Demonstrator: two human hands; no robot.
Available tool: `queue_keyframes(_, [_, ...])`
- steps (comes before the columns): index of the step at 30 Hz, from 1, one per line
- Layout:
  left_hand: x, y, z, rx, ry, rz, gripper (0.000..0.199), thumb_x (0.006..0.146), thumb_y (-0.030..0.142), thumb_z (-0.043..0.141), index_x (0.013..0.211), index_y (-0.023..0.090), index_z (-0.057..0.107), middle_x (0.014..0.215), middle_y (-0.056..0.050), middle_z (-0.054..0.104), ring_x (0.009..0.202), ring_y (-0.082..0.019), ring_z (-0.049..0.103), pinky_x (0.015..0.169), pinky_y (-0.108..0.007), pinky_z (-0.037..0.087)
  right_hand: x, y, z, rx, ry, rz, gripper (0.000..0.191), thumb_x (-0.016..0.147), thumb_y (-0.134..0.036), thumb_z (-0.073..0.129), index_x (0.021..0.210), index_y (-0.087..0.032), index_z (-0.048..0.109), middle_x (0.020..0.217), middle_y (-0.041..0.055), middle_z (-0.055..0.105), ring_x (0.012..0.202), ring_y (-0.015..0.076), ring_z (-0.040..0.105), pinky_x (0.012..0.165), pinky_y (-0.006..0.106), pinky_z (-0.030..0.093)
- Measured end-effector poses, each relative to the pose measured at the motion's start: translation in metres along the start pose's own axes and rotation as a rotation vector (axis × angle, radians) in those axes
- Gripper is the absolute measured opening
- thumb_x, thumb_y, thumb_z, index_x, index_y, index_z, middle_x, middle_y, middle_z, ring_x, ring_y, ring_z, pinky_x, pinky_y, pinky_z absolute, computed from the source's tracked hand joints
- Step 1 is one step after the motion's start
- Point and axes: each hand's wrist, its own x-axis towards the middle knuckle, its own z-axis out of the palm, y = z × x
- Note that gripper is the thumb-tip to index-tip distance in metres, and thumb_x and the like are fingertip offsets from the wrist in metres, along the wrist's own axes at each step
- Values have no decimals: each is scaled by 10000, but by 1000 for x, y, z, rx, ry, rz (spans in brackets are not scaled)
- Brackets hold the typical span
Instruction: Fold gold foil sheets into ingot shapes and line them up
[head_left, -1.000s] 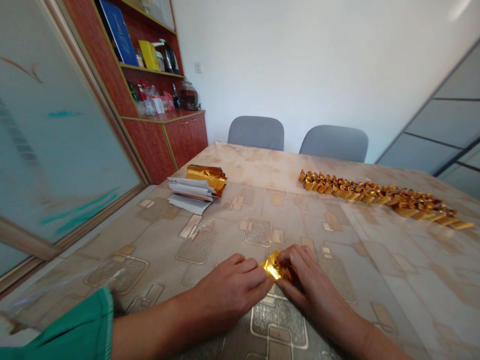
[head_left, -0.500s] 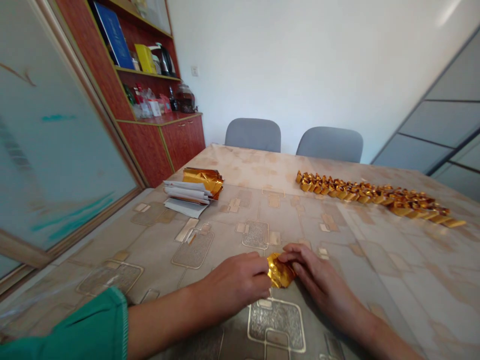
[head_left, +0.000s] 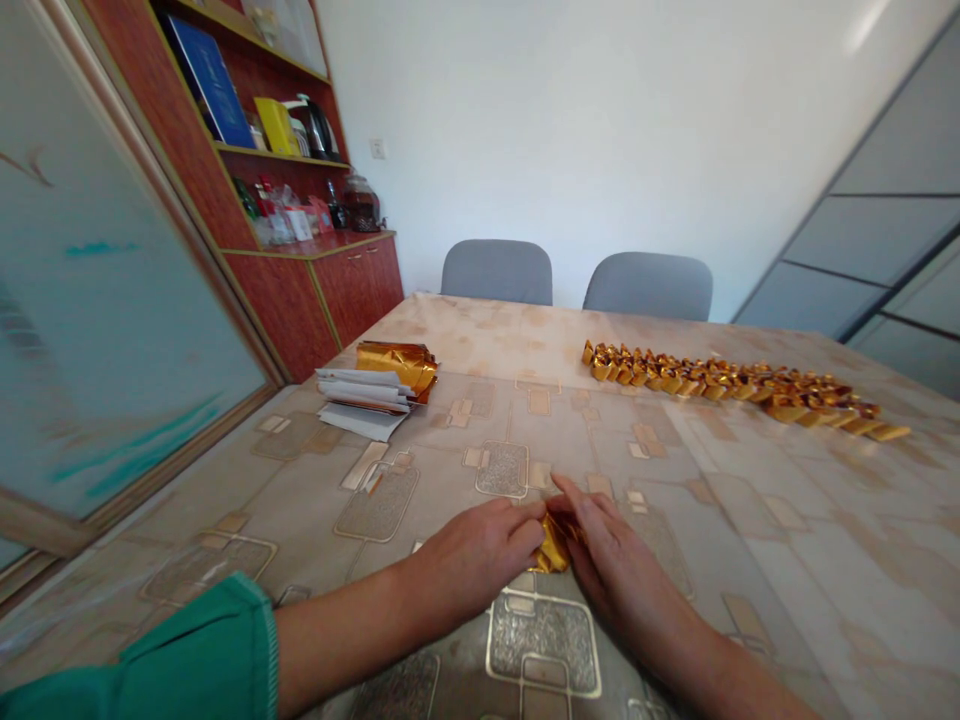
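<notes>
A piece of gold foil paper (head_left: 553,552) lies between my two hands just over the tablecloth, much of it covered by fingers. My left hand (head_left: 491,548) is closed, its curled fingers gripping the paper's left side. From the right, my right hand (head_left: 611,550) holds the other side, thumb below and fingers across the top, the index finger lifted. Beyond my left hand rests a stack of gold and white paper sheets (head_left: 375,385). Rows of folded gold paper pieces (head_left: 720,378) stretch across the far right of the table.
The patterned tablecloth (head_left: 465,450) covers the table. Two grey chairs (head_left: 496,270) stand at its far edge. A red-brown cabinet (head_left: 300,290) with bottles and a kettle is at the back left, beside a frosted sliding door (head_left: 112,300).
My right hand has closed over the gold paper and its index finger has lifted. Less of the paper shows now. The view has shifted slightly.
</notes>
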Motion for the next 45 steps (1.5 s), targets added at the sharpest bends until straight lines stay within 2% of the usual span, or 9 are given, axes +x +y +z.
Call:
queue_keyframes(4, [0, 2, -1, -38, 1, -54, 191, 969, 143, 433, 1008, 159, 619, 1101, -71, 689, 881, -177, 641, 783, -299, 537, -2, 7, 3, -166, 17, -67, 626, 930, -44, 416, 1511, -187, 230, 1116, 123, 705, 1001, 267, 627, 860, 493, 560])
queue_keyframes(8, [0, 2, -1, -75, 17, -47, 183, 969, 140, 451, 1044, 163, 617, 1113, -71, 687, 926, -178, 644, 827, -299, 529, -8, 9, -15, -194, 28, -82, 501, 941, -83, 446, 1430, -160, 372, 1077, 131, 709, 975, 264, 648, 830, 465, 584])
queue_keyframes(12, [1, 1, -2, -95, 15, -55, 168, 965, 163, 474, 1038, 170, 626, 1122, -65, 692, 949, -184, 652, 843, -302, 532, -10, -10, -37, -208, -22, -175, 328, 964, -133, 466, 1274, -204, 544, 1145, 122, 681, 1071, 265, 620, 925, 479, 548])
queue_keyframes(18, [0, -2, 0, -137, 20, -59, 166, 964, 187, 495, 1070, 170, 620, 1138, -75, 693, 999, -193, 655, 875, -314, 532, -15, -36, -31, -193, -123, -317, 276, 935, -97, 489, 1145, -197, 638, 1018, 80, 705, 1011, 242, 640, 968, 435, 527])
queue_keyframes(27, [0, -4, -5, -190, -24, -57, 238, 926, 202, 603, 1155, 141, 589, 1234, -113, 669, 1094, -223, 646, 926, -355, 540, -19, -35, -32, -205, -177, -226, 363, 891, -152, 571, 1251, -197, 588, 1070, 85, 689, 1017, 261, 630, 976, 455, 509])
queue_keyframes(31, [-2, -5, -2, -179, 4, -59, 214, 919, 189, 609, 1127, 141, 600, 1253, -117, 662, 1108, -223, 640, 930, -356, 541, -20, -35, -24, -259, -173, -211, 236, 901, -113, 535, 1090, -200, 648, 922, 65, 674, 923, 249, 633, 970, 481, 493])
queue_keyframes(36, [-2, -5, -1, -174, 20, -52, 193, 939, 199, 571, 1124, 157, 602, 1254, -102, 664, 1100, -217, 639, 929, -368, 538, -24, -39, -31, -267, -171, -187, 163, 904, -126, 535, 999, -187, 652, 899, 74, 670, 853, 250, 620, 804, 416, 531])
queue_keyframes(41, [-2, -6, 0, -132, 42, -22, 147, 929, 196, 582, 1065, 152, 612, 1241, -95, 666, 1090, -215, 641, 924, -359, 540, 3, -29, -49, -35, -121, -16, 290, 998, -188, 429, 794, -210, 634, 804, 41, 638, 743, 183, 595, 654, 303, 481])
queue_keyframes(45, [-2, -4, 1, -127, 58, -38, 121, 915, 169, 593, 1034, 158, 615, 1232, -73, 668, 1086, -209, 640, 932, -353, 538, 33, -1, -41, -105, -115, 97, 113, 890, -140, 621, 808, -206, 664, 819, 40, 645, 827, 215, 597, 720, 332, 463])
